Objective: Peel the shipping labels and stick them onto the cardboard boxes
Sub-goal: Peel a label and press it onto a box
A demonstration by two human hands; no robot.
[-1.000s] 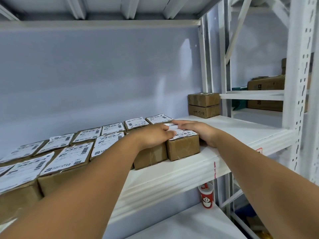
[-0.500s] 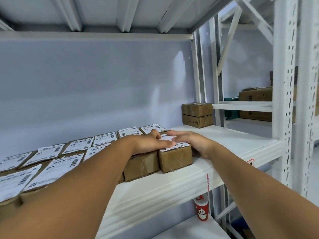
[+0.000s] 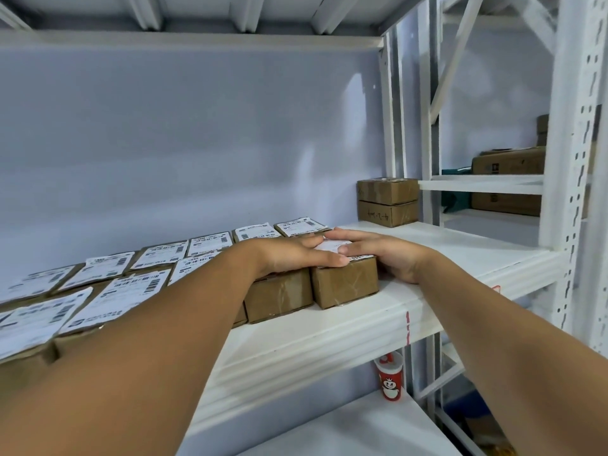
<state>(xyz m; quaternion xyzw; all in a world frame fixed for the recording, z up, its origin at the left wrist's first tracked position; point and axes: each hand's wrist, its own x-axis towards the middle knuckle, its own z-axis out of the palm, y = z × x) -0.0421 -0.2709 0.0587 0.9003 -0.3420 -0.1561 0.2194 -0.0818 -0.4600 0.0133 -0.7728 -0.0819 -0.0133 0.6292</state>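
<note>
A small cardboard box [image 3: 345, 284] stands at the right end of the front row on the white shelf [image 3: 329, 327]. A white shipping label [image 3: 332, 246] lies on its top, mostly covered by my hands. My left hand [image 3: 296, 255] lies flat across the box's top with straight fingers pressing the label. My right hand [image 3: 378, 255] comes in from the right side, its fingers laid flat on the same label. Several more labelled boxes [image 3: 138, 287] fill the shelf to the left in two rows.
Two stacked plain boxes [image 3: 387, 201] sit at the back right of the shelf. Larger cartons [image 3: 508, 166] rest on the neighbouring rack beyond white uprights [image 3: 569, 159]. A red paper cup [image 3: 391, 376] stands on the lower shelf.
Both hands stay flat on the label; the left fingers have slid a little further right over it. The view has shifted slightly.
</note>
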